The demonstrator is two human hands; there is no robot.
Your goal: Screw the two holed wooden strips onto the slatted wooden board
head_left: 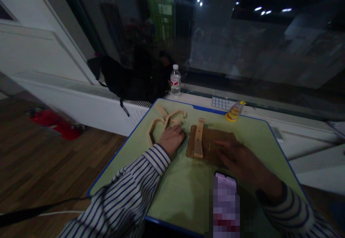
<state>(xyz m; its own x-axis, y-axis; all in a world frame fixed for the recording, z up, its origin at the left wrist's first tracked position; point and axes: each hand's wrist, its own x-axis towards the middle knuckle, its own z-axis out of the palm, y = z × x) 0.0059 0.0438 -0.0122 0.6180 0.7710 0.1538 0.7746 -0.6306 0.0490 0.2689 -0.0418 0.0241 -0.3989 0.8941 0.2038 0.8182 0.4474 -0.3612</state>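
A brown wooden board lies on the green table, with a pale wooden strip lying along its left side. My right hand rests flat on the board's near right part, fingers stretched out. My left hand sits curled just left of the board, its fingers closed over the end of a pale wooden stick. Two curved wooden pieces lie by that hand, crossing the stick. Both sleeves are striped.
A phone lies near the table's front edge. A small yellow bottle lies tipped at the back edge beside a white gridded tray. A water bottle and a dark bag sit on the sill. Red items lie on the floor.
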